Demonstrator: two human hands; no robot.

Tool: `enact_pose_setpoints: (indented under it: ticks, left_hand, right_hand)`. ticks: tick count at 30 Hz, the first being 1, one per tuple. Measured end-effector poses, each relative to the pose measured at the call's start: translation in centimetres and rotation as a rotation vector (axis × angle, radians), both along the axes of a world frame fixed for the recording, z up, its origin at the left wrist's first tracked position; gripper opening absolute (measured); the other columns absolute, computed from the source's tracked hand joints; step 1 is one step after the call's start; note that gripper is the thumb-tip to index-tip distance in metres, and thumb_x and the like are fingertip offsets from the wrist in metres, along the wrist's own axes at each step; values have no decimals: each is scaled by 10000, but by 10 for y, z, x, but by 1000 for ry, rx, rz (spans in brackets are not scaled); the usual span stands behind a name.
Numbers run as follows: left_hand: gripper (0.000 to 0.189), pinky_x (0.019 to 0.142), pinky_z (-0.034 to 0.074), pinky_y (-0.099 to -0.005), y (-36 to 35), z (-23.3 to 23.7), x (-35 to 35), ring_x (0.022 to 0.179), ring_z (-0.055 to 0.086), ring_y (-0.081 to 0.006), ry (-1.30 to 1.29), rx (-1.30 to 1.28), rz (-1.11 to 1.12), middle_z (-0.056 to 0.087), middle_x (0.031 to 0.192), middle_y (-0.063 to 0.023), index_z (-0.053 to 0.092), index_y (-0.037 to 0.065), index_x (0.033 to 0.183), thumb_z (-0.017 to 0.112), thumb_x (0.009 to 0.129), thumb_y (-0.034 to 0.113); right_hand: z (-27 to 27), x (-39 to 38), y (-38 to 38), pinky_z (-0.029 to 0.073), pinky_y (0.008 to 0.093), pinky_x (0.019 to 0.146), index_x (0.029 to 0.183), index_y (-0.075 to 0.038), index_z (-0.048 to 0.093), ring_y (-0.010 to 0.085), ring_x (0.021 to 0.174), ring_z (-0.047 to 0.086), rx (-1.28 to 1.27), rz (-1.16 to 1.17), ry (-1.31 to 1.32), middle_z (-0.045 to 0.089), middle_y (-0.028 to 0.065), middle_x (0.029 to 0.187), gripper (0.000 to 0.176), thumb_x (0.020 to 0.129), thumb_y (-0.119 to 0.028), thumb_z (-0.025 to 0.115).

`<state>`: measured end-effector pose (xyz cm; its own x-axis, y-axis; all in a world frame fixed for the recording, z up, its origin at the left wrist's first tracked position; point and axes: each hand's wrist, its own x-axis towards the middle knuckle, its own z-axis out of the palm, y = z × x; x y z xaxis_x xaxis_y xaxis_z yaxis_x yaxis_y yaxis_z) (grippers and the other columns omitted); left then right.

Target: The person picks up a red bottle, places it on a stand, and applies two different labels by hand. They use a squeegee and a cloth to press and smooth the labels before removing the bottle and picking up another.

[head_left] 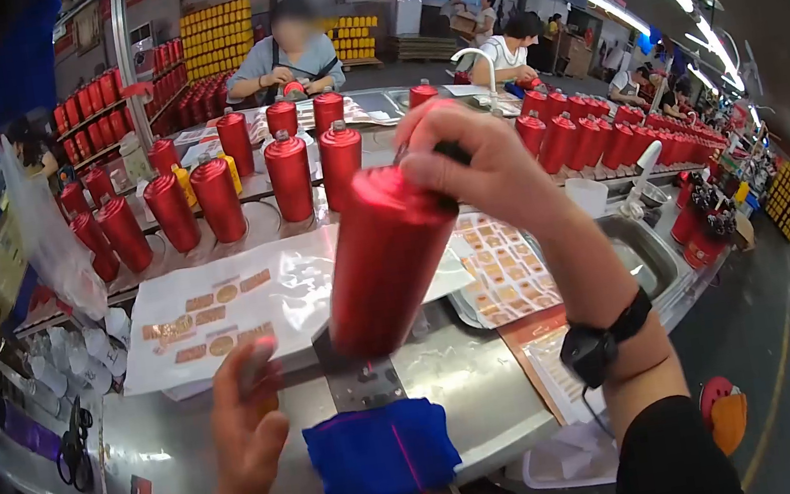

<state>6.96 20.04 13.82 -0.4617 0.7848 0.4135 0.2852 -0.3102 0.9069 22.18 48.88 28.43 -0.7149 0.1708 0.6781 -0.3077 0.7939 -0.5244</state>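
Bottle [388, 268], in the head view, hangs tilted below your right fingers [443, 124], which clasp its top. Expect a stiff, smooth body, probably slippery and easily scuffed; you can't judge its weight by eye. Its narrow top should give you the surest hold. Left of it, your left fingers [229, 376] are half curled, thumb apart, gripping nothing you can make out.

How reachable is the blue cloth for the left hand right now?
Probably yes: the left hand appears close beside the blue cloth, nothing shows between them, and the right hand holds the red bottle clear of it.
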Motion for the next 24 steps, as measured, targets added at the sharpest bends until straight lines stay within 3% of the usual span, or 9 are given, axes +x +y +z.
enact_pose_setpoints:
  ticks: [2,4,6,7,10,13,16,20,24]
  left_hand:
    - [942,1089,378,-392,30,3,6,1299,480,-251,-194,88,-353,465,1425,-179,180,-9,1535,654,911,515]
    - [1012,1052,406,-347,47,4,26,1249,508,-203,-331,49,-466,481,1399,-137,196,5,1533,670,863,597]
    - [958,1018,437,-328,43,-4,34,1208,529,-182,-435,-57,-565,498,1365,-117,255,20,1510,673,861,587]
    - [911,1003,448,-322,41,-13,43,1188,535,-172,-493,-73,-505,511,1342,-109,292,24,1489,673,868,570]
    - [713,930,500,-309,33,-36,61,1096,589,-153,-629,-144,-386,570,1254,-91,404,33,1411,652,916,482]
    - [595,880,527,-298,30,-42,61,1031,626,-147,-699,-193,-335,605,1196,-85,453,35,1357,622,952,437]
    - [505,845,543,-294,35,-46,54,978,649,-145,-717,-192,-321,634,1139,-81,492,36,1301,591,980,413]
    - [446,813,554,-303,45,-42,47,925,664,-148,-726,-214,-330,655,1076,-80,525,37,1241,573,995,405]
    - [435,791,558,-308,58,-53,35,891,670,-157,-767,-205,-284,661,1054,-85,532,37,1220,567,998,410]
  right_hand:
    - [-29,3,-22,474,291,786,836,-27,615,126,873,579,-123,153,10,623,53,936,167,906,-145,710]
    - [-64,5,-41,474,263,821,888,-36,615,109,949,570,-279,254,-103,616,72,1093,84,928,-90,666]
    - [-108,4,-57,468,261,832,922,-51,628,94,941,560,-487,251,-168,617,50,1079,119,961,-160,653]
    - [-113,12,-68,469,261,841,960,-51,626,84,928,561,-590,118,-333,627,28,1024,146,978,-196,640]
    - [-183,9,-72,477,268,853,1148,-45,625,102,935,577,-536,-51,-184,637,35,999,301,1022,-312,569]
    - [-210,19,-87,496,265,826,1254,-47,608,127,941,591,-696,-50,-138,614,43,1041,430,1040,-403,499]
    - [-227,23,-92,516,260,786,1314,-41,577,149,945,599,-517,-159,-164,581,56,1088,504,1047,-449,449]
    - [-235,18,-91,519,257,742,1353,-21,544,145,931,590,-576,-127,-196,569,75,1082,521,1055,-433,431]
    - [-250,-3,-79,512,285,799,1372,-10,525,165,977,595,-508,-180,-110,593,94,1129,498,1062,-387,429]
